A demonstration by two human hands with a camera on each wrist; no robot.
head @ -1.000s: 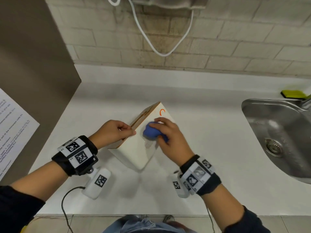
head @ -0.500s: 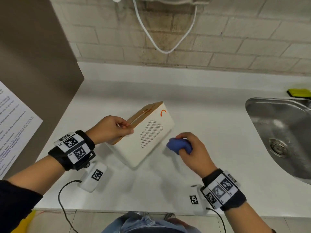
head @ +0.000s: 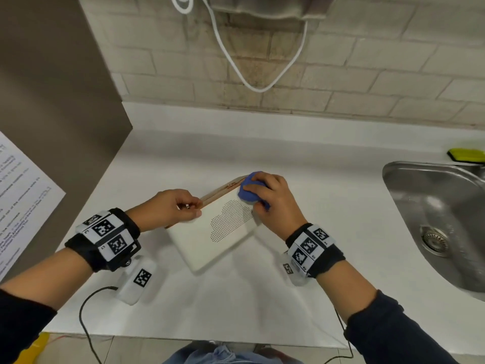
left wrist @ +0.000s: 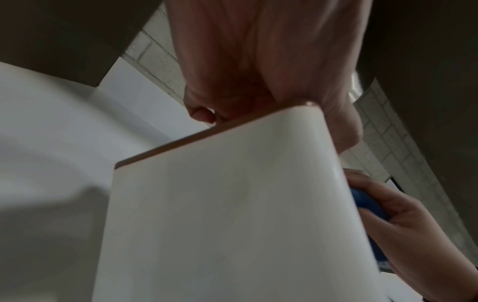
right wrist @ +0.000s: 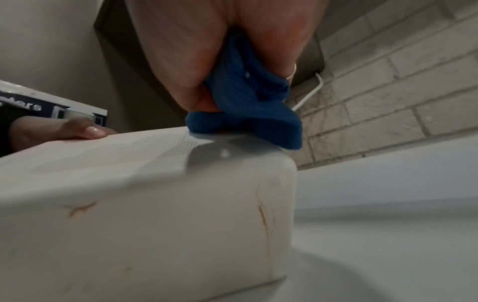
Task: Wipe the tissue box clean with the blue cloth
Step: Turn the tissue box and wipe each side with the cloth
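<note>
At frame centre, my left hand (head: 168, 210) pinches the white hard-shelled tissue box (head: 223, 232) by its rim; my right hand (head: 273, 200) clutches the soft bunched blue cloth (head: 248, 191) against its upper corner. It seems light, rigid, slippery.

White countertop (head: 328, 179) fills the middle of the head view, with a low white upstand along its far edge. Pale brick-pattern tile wall (head: 393, 61) at 12 o'clock. White cable (head: 236, 69) hangs in a loop on it. Brown panel (head: 52, 101) at 9–10 o'clock carries a printed sheet (head: 23, 195). Steel sink (head: 441, 219) at 3 o'clock; yellow-green sponge (head: 467, 155) behind it. Tiled floor (head: 136, 350) at 6 o'clock.
</note>
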